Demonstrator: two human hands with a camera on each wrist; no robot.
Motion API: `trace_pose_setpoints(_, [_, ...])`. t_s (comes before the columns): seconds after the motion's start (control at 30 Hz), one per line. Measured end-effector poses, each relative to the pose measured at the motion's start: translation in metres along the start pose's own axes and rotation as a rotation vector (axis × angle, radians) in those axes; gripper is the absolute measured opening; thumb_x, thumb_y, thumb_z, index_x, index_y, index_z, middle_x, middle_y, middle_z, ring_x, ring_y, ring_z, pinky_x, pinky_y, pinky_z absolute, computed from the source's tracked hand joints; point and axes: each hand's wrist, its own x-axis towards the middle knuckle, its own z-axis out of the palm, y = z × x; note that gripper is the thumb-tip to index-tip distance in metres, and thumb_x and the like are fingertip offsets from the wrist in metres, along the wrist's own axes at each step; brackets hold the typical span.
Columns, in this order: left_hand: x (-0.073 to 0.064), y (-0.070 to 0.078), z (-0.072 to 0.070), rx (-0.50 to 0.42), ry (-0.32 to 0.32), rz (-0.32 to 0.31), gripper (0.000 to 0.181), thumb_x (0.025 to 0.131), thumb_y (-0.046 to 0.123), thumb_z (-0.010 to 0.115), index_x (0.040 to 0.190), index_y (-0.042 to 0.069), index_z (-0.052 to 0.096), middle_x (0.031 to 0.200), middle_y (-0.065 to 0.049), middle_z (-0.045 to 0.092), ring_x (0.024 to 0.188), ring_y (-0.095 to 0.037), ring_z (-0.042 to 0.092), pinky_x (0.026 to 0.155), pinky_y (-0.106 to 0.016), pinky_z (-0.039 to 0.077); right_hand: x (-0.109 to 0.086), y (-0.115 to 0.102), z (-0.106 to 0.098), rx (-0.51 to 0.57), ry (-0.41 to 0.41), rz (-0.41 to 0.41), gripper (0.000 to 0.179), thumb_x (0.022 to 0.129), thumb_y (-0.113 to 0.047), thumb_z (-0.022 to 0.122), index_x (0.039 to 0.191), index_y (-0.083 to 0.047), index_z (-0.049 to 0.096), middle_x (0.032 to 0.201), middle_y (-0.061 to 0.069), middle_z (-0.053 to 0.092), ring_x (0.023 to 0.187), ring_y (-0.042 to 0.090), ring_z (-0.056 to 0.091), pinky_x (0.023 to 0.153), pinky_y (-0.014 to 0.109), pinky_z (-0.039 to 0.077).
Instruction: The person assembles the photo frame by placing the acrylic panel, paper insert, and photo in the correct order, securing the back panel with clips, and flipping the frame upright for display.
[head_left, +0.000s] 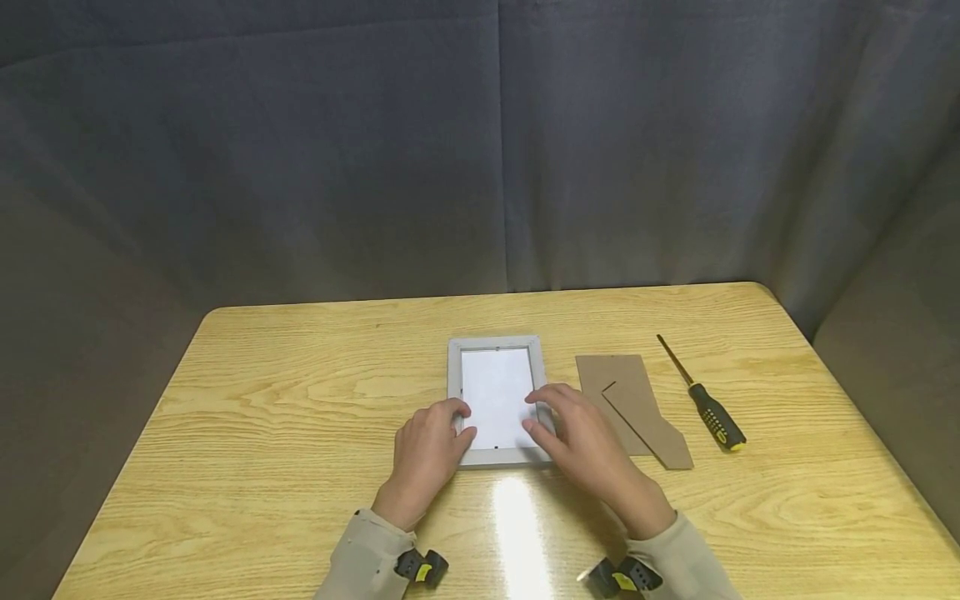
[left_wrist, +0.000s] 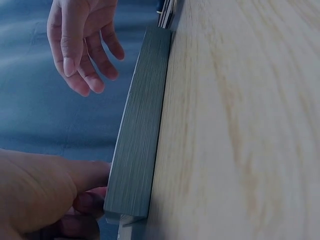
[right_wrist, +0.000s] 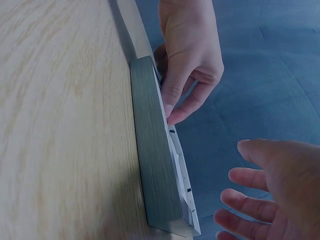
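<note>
A grey picture frame (head_left: 495, 457) lies flat on the table, its recessed back facing up. Inside it sits a white sheet (head_left: 495, 396). My left hand (head_left: 426, 450) holds the frame's left side near the lower corner, thumb and forefinger over the inner edge; its other fingers are partly hidden. Over the right side hovers my right hand (head_left: 588, 442), fingers spread and loosely bent, holding nothing. In the left wrist view the right hand (left_wrist: 85, 45) is apart from the frame (left_wrist: 137, 120). Small dark tabs show along the inner rim in the right wrist view.
Right of the frame lies a brown backing board (head_left: 611, 367) with a stand leg, partly behind my right hand. Farther right is a screwdriver (head_left: 716, 417) with a black and yellow handle. A wood-grain table (head_left: 285, 417) carries everything, with grey curtain (head_left: 360, 167) behind.
</note>
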Motion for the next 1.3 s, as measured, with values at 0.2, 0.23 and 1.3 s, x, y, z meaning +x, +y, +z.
trace_pose_setpoints(0.2, [0.000, 0.000, 0.000, 0.002, 0.008, 0.005, 0.020, 0.084, 0.014, 0.081, 0.102, 0.008, 0.077, 0.090, -0.015, 0.078, 0.065, -0.017, 0.066, 0.049, -0.026, 0.040, 0.000, 0.000, 0.001, -0.006, -0.002, 0.002, 0.027, 0.093, -0.024, 0.073, 0.114, -0.008, 0.070, 0.120, 0.009, 0.071, 0.119, 0.031, 0.064, 0.101, 0.051, 0.051])
trace_pose_setpoints(0.23, [0.000, 0.000, 0.000, 0.002, 0.009, 0.006, 0.020, 0.084, 0.014, 0.081, 0.102, 0.007, 0.077, 0.092, -0.015, 0.078, 0.068, -0.018, 0.068, 0.050, -0.027, 0.041, 0.000, 0.000, 0.001, -0.006, -0.002, 0.003, 0.027, 0.093, -0.024, 0.073, 0.114, -0.008, 0.070, 0.120, 0.009, 0.071, 0.119, 0.031, 0.064, 0.101, 0.051, 0.051])
trace_pose_setpoints(1.3, [-0.002, 0.010, -0.015, -0.100, 0.047, -0.024, 0.023, 0.094, 0.030, 0.070, 0.102, 0.009, 0.077, 0.056, 0.007, 0.049, 0.049, -0.008, 0.040, 0.048, -0.026, 0.034, 0.000, -0.001, -0.001, 0.003, 0.007, -0.020, 0.027, 0.093, -0.022, 0.073, 0.114, -0.005, 0.070, 0.119, 0.012, 0.071, 0.119, 0.033, 0.064, 0.102, 0.052, 0.051])
